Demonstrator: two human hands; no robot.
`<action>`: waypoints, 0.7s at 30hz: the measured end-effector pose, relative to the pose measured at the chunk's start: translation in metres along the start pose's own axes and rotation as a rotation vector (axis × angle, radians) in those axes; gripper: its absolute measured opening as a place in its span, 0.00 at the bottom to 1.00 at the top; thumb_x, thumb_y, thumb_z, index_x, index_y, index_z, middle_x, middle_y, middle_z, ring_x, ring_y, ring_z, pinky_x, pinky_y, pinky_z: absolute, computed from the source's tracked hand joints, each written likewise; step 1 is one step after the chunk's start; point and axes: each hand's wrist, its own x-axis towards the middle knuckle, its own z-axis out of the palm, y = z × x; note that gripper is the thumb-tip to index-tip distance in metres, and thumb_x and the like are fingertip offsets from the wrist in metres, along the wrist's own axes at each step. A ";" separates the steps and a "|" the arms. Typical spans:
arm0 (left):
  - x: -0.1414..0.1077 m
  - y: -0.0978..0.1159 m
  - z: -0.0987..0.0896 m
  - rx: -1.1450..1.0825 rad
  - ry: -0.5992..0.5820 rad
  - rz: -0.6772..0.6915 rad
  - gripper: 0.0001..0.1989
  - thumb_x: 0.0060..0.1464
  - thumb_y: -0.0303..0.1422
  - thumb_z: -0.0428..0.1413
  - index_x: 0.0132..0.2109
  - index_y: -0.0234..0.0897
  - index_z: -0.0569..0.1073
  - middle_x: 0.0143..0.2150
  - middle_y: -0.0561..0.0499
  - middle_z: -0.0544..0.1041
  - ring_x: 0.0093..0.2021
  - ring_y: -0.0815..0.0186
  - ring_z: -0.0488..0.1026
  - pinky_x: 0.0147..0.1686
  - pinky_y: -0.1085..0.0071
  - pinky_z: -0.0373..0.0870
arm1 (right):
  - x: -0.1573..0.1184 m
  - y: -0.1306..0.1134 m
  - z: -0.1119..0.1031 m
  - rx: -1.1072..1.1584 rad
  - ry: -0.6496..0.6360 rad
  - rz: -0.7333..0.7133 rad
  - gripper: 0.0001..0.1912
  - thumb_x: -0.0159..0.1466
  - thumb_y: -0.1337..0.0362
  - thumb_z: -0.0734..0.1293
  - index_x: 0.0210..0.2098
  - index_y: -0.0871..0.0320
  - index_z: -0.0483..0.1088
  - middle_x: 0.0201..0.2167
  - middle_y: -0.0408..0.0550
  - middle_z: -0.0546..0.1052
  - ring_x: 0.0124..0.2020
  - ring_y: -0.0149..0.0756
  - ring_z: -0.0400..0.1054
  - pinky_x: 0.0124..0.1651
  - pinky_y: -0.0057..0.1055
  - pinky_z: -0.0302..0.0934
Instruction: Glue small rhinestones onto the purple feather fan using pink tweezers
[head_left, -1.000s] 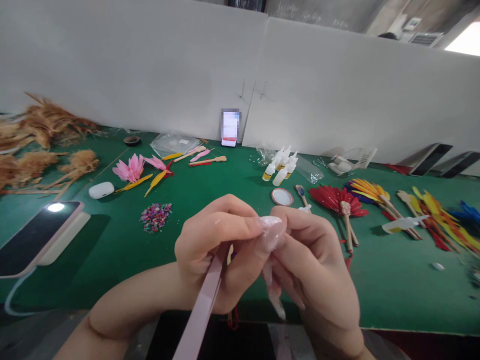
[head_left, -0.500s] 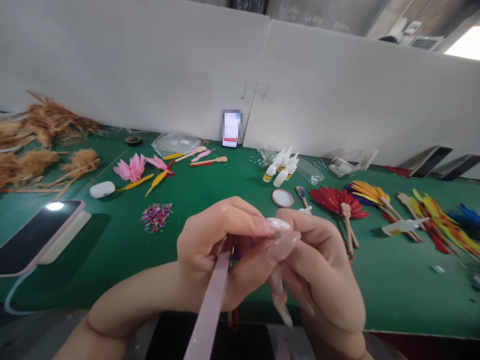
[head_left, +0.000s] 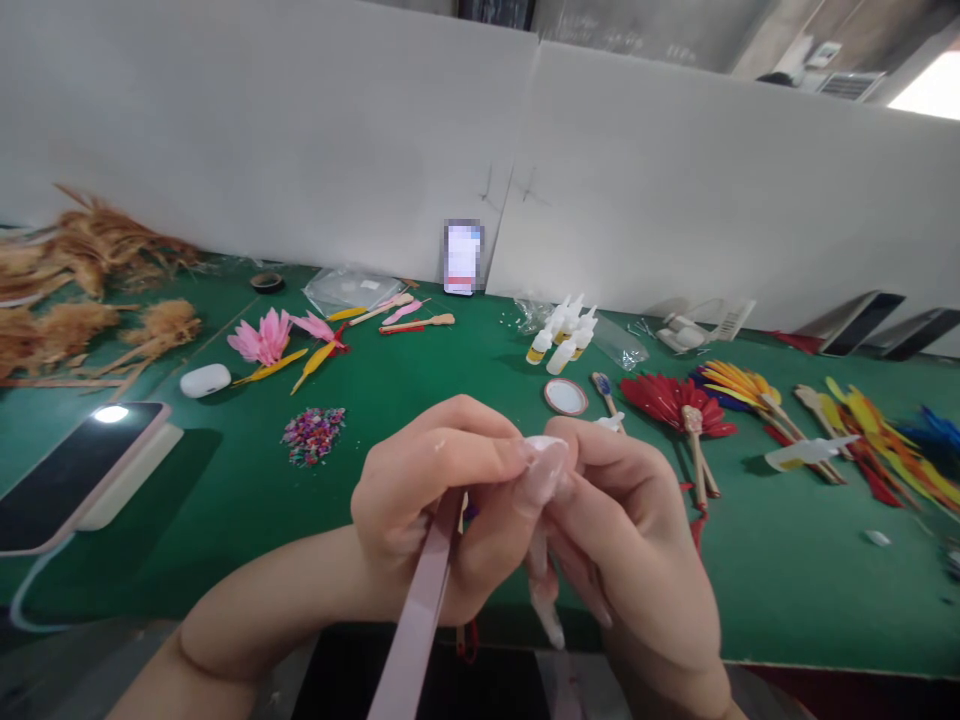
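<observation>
My left hand (head_left: 442, 490) is closed around a flat pink strip (head_left: 420, 610), like the back of a pair of tweezers; its far end is hidden in the curled fingers. Its thumb and index finger press together at the tips. Touching them from the right, my right hand (head_left: 637, 530) is closed in a pinch. Whatever the fingertips share is too small or covered to make out. A bit of purple (head_left: 471, 510) shows under the left fingers. Below hangs a thin red loop (head_left: 470, 640), partly hidden.
Pink and yellow feathers (head_left: 262, 340) and a pile of coloured bits (head_left: 313, 436) lie left on the green table (head_left: 247, 530). Glue bottles (head_left: 562, 340) stand behind my hands. Right are a red feather fan (head_left: 679, 405) and a lying glue bottle (head_left: 806, 455). A phone (head_left: 82, 470) sits far left.
Both hands have shifted slightly left. The left thumb has drawn back from the right fingers, its tip now upright against the index finger. The pink strip stays in the left hand.
</observation>
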 end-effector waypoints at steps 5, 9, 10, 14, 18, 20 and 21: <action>0.005 -0.001 0.001 -0.086 0.006 0.012 0.08 0.56 0.22 0.60 0.35 0.38 0.70 0.27 0.54 0.76 0.21 0.74 0.73 0.16 0.81 0.70 | -0.001 0.000 -0.005 0.050 -0.085 -0.010 0.21 0.70 0.53 0.68 0.25 0.56 0.61 0.12 0.34 0.62 0.11 0.19 0.49 0.15 0.16 0.49; 0.005 0.001 0.002 -0.146 -0.001 -0.021 0.07 0.56 0.23 0.61 0.36 0.36 0.71 0.28 0.54 0.76 0.21 0.76 0.72 0.18 0.82 0.72 | -0.001 0.000 -0.010 0.093 -0.106 0.026 0.17 0.69 0.57 0.68 0.27 0.56 0.64 0.15 0.37 0.68 0.11 0.21 0.53 0.14 0.17 0.52; 0.004 0.002 0.002 -0.145 -0.005 -0.031 0.06 0.57 0.24 0.62 0.36 0.36 0.71 0.29 0.54 0.77 0.21 0.76 0.71 0.18 0.81 0.72 | -0.001 0.000 -0.010 0.108 -0.100 0.037 0.15 0.68 0.59 0.68 0.27 0.56 0.65 0.15 0.37 0.69 0.11 0.21 0.55 0.14 0.17 0.53; 0.001 0.003 0.001 -0.127 -0.009 -0.035 0.07 0.56 0.24 0.63 0.38 0.36 0.73 0.31 0.51 0.79 0.23 0.73 0.74 0.18 0.80 0.72 | 0.000 0.001 -0.011 0.162 -0.109 0.049 0.12 0.68 0.64 0.68 0.28 0.57 0.67 0.16 0.37 0.70 0.12 0.21 0.56 0.15 0.15 0.56; 0.001 0.001 -0.003 -0.182 -0.043 -0.040 0.09 0.53 0.20 0.62 0.39 0.37 0.74 0.31 0.50 0.79 0.23 0.71 0.75 0.17 0.80 0.71 | 0.002 0.003 -0.012 0.167 -0.140 0.042 0.15 0.68 0.61 0.69 0.27 0.57 0.64 0.14 0.34 0.67 0.11 0.18 0.50 0.15 0.13 0.52; 0.001 -0.001 -0.004 -0.193 -0.062 -0.027 0.10 0.52 0.19 0.61 0.40 0.37 0.74 0.32 0.50 0.79 0.22 0.71 0.74 0.16 0.80 0.70 | 0.002 0.004 -0.012 0.158 -0.142 0.032 0.17 0.69 0.58 0.68 0.27 0.56 0.63 0.13 0.33 0.64 0.11 0.18 0.49 0.15 0.13 0.50; 0.002 -0.001 -0.004 -0.187 -0.063 -0.027 0.11 0.52 0.19 0.61 0.40 0.37 0.73 0.32 0.50 0.79 0.22 0.71 0.74 0.15 0.80 0.69 | 0.002 0.004 -0.012 0.154 -0.143 0.028 0.18 0.69 0.56 0.68 0.27 0.56 0.63 0.13 0.33 0.63 0.11 0.18 0.49 0.15 0.13 0.49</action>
